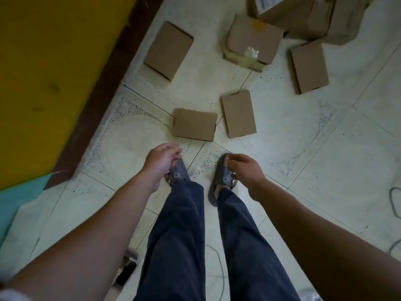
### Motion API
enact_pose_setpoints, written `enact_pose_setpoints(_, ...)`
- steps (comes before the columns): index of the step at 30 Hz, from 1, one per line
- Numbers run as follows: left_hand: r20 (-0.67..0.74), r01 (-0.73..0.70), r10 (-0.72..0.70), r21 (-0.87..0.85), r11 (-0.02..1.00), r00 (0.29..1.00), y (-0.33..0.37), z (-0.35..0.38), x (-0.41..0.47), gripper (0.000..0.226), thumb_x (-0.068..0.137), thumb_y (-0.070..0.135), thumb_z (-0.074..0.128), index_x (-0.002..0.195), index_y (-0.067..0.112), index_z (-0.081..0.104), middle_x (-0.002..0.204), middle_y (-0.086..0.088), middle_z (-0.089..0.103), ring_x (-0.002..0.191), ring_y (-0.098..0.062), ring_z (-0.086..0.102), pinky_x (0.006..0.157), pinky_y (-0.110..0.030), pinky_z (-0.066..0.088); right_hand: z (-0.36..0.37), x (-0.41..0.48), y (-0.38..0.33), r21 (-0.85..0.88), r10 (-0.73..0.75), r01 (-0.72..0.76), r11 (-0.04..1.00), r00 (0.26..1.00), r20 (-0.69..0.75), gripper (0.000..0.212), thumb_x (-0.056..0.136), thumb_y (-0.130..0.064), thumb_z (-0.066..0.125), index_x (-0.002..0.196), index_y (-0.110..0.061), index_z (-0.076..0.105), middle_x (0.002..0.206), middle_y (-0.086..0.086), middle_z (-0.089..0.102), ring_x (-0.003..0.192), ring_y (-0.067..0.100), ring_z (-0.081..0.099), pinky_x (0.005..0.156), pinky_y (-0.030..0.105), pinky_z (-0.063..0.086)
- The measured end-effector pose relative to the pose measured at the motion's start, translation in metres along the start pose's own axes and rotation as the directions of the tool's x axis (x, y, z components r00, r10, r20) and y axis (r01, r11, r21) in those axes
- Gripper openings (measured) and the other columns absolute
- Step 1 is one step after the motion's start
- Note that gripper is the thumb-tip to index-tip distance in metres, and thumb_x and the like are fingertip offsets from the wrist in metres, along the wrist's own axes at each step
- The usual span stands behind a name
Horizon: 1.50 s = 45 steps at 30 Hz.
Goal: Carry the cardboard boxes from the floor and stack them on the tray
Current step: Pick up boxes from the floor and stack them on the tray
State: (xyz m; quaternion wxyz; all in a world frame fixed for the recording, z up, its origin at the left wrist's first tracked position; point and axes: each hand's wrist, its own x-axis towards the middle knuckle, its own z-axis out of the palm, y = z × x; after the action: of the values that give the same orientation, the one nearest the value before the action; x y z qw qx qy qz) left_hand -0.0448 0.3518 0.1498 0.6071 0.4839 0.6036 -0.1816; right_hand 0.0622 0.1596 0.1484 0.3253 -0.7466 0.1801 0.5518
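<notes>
Several brown cardboard boxes lie on the tiled floor ahead of me. The nearest flat box [194, 124] sits just beyond my left hand [161, 164], which hangs empty with its fingers apart. Beside it lies a second flat box [238, 114]. My right hand [247, 170] hangs over my right foot with loosely curled fingers and nothing in it. Farther off are a box by the wall [168, 51], a taped box [252, 41], another flat box [309, 68] and a pile of boxes [303, 14] at the top. No tray is in view.
A yellow wall [43, 72] with a dark brown skirting [97, 101] runs along the left. My legs in dark trousers and grey sandals [223, 177] stand mid-frame. A cable [392, 200] lies at the right edge, and a dark object [128, 270] by my left leg.
</notes>
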Motion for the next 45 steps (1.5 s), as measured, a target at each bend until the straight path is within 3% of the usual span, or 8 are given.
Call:
enact_pose_setpoints(8,0.001,0.090,-0.092,0.192,0.977,0.996,-0.039,0.009,0.151,0.018,0.096,0.020,0.055,0.112,0.023,0.062,0.101,0.002,0.066,0.099,-0.015,0.062,0.087,-0.032,0.052,0.042,0.149,0.032,0.011,0.082,-0.082,0.997,0.996,-0.037,0.041,0.092,-0.019,0.059,0.133,-0.020,0.057,0.131,0.002,0.060,0.115,0.022,0.057,0.103,0.042,0.048)
enact_pose_setpoints(13,-0.009,0.039,-0.038,0.303,0.952,0.999,-0.067,0.019,0.231,0.031,0.096,0.023,0.052,0.126,0.027,0.056,0.128,-0.002,0.058,0.111,-0.019,0.056,0.099,-0.039,0.047,0.068,0.234,0.049,0.024,0.083,-0.082,0.996,0.995,-0.057,0.048,0.095,-0.016,0.057,0.142,-0.018,0.047,0.128,0.000,0.057,0.080,0.002,0.054,0.067,0.017,0.046)
enact_pose_setpoints(16,-0.058,0.047,-0.029,0.332,0.942,0.998,-0.077,0.029,0.266,0.047,0.098,0.022,0.050,0.144,0.022,0.042,0.142,0.003,0.046,0.103,-0.012,0.054,0.078,-0.020,0.043,0.082,0.272,0.054,0.048,0.073,-0.069,0.996,0.993,-0.089,0.050,0.095,-0.016,0.055,0.144,-0.017,0.044,0.138,0.002,0.053,0.080,0.005,0.055,0.065,0.018,0.045)
enact_pose_setpoints(19,-0.140,0.072,-0.029,0.312,0.947,0.990,-0.084,0.036,0.296,0.055,0.097,0.020,0.050,0.149,0.019,0.033,0.152,-0.002,0.037,0.130,-0.021,0.044,0.088,-0.023,0.034,0.093,0.299,0.054,0.041,0.050,-0.045,0.998,0.991,-0.126,0.050,0.095,-0.017,0.051,0.145,-0.019,0.044,0.143,0.001,0.051,0.093,0.010,0.055,0.063,0.019,0.041)
enact_pose_setpoints(23,-0.160,0.111,-0.060,0.327,0.938,0.985,-0.088,0.041,0.324,0.056,0.096,0.019,0.049,0.149,0.017,0.032,0.150,-0.005,0.040,0.130,-0.026,0.044,0.090,-0.027,0.033,0.102,0.323,0.057,0.049,0.040,-0.034,0.998,0.989,-0.141,0.041,0.092,-0.009,0.045,0.130,-0.018,0.057,0.098,-0.008,0.062,0.084,0.010,0.059,0.059,0.017,0.043)
enact_pose_setpoints(28,-0.145,0.073,-0.029,0.313,0.947,0.989,-0.091,0.042,0.334,0.018,0.095,0.013,0.048,0.108,0.023,0.054,0.095,0.007,0.055,0.093,-0.020,0.049,0.077,-0.028,0.039,0.103,0.331,0.059,0.094,0.064,-0.050,0.994,0.986,-0.154,0.044,0.090,-0.009,0.046,0.132,-0.018,0.055,0.104,-0.002,0.063,0.076,0.008,0.057,0.058,0.020,0.044)
enact_pose_setpoints(37,-0.078,0.082,-0.067,0.202,0.976,0.995,-0.086,0.024,0.283,0.044,0.095,0.013,0.050,0.139,0.019,0.050,0.135,0.000,0.054,0.122,-0.018,0.051,0.096,-0.025,0.042,0.083,0.280,0.051,0.154,0.083,-0.058,0.986,0.984,-0.161,0.038,0.090,-0.004,0.049,0.124,-0.015,0.062,0.099,-0.004,0.064,0.086,0.011,0.060,0.073,0.024,0.050)
enact_pose_setpoints(45,-0.083,0.075,-0.076,-0.017,0.997,0.994,-0.045,-0.001,0.152,0.041,0.095,0.004,0.051,0.130,0.023,0.053,0.115,0.008,0.062,0.075,0.002,0.056,0.058,-0.015,0.049,0.051,0.150,0.013,0.184,0.022,0.016,0.983,0.979,-0.202,0.034,0.089,-0.007,0.053,0.118,-0.019,0.063,0.112,0.000,0.065,0.088,0.012,0.060,0.082,0.028,0.049)
